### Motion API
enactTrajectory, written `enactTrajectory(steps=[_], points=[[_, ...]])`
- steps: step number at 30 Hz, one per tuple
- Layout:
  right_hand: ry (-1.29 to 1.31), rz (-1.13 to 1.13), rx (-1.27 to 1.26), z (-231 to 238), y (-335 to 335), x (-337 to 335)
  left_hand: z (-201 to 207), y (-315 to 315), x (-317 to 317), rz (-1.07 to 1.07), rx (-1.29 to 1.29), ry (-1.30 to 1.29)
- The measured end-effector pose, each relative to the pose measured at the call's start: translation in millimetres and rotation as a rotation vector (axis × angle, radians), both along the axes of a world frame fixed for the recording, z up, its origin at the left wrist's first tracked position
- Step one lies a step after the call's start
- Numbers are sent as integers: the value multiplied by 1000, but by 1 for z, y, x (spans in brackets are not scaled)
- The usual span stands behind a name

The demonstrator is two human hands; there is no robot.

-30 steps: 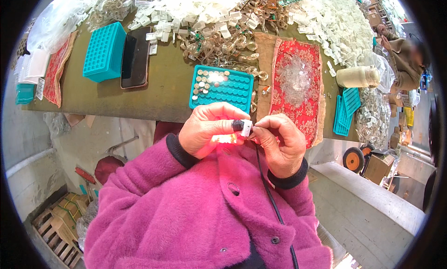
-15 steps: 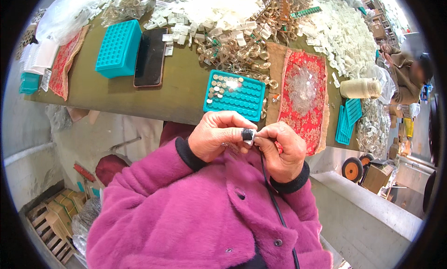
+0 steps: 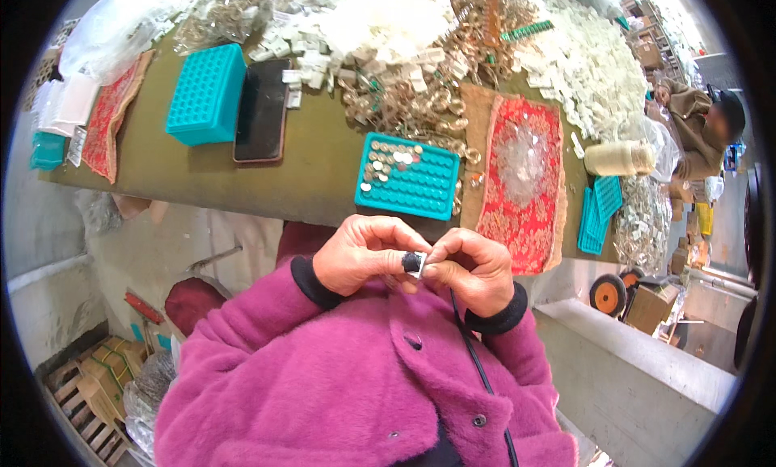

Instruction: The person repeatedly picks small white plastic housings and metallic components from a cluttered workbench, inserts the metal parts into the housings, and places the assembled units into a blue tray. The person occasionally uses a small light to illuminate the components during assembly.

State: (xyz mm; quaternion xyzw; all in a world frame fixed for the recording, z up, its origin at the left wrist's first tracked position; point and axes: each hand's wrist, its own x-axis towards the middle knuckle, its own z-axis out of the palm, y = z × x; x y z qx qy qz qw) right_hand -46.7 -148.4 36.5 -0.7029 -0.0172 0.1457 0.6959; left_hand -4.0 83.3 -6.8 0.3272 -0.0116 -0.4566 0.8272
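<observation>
Your left hand (image 3: 356, 255) and right hand (image 3: 478, 275) lie slightly further left and nearer your body, relative to the teal tray (image 3: 428, 194), than half a second earlier; the white piece (image 3: 419, 267) shifts with them.

Head view: Your left hand pinches the white piece narrowly between thumb and fingers, a black wrap (image 3: 411, 262) covering the thumb tip. Your right thumb and forefinger meet the piece from the opposite side, nearly together; whether they are closed on it cannot be told. The piece stands before your pink jacket (image 3: 323, 362), on the near side of the tray. A black cord (image 3: 478, 362) runs down below your right hand.

Progress: round pieces (image 3: 384, 157) occupy wells toward the tray's left and far side, suggesting a partly filled set. The white piece is not yet set down, so its handling appears unfinished. Beyond lies a large heap of pale parts (image 3: 578, 79); whether these are finished cannot be told.
</observation>
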Motion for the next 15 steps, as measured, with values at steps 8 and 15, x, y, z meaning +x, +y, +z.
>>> enactTrajectory(steps=[8,15], points=[[-310,-473,-612,-43,-32,41,48,36,75,257,114,-505],[-418,-358,-905,-57,-39,63,109,62,239,852,757,-1076]])
